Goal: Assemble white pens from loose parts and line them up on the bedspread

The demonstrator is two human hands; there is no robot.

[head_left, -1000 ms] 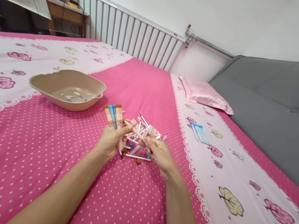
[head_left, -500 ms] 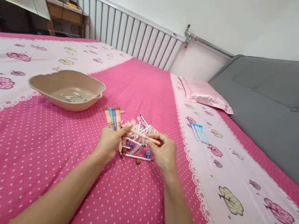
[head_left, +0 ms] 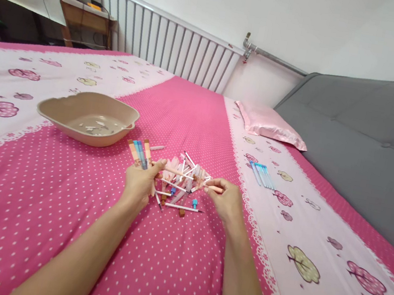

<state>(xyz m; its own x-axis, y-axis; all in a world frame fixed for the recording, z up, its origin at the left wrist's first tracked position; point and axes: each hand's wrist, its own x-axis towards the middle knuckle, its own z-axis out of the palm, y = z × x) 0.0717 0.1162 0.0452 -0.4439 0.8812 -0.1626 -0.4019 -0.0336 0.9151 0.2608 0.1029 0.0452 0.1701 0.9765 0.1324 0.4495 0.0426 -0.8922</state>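
My left hand (head_left: 137,183) is closed around several pens (head_left: 139,152) with brown and blue ends pointing up. Between its thumb and fingers a slim peach pen piece (head_left: 178,172) sticks out to the right. My right hand (head_left: 226,202) pinches another peach pen part (head_left: 215,189), apart from the left hand's piece. Below and between both hands lies a heap of white pen refills (head_left: 182,208), pale pink pieces (head_left: 171,163) and small caps, among them a light-blue cap (head_left: 194,203) and a brown cap (head_left: 181,213).
A beige basin (head_left: 96,139) with small white bits inside stands to the left. Several light-blue pens (head_left: 263,175) lie in a row at right on the polka-dot bedspread (head_left: 168,273). Farther back are a pink pillow (head_left: 272,126), a grey headboard (head_left: 367,120) and a radiator (head_left: 162,36).
The peach pen held between both hands has come apart into two pieces. My left hand has moved slightly left with its bundle, and my right hand slightly right.
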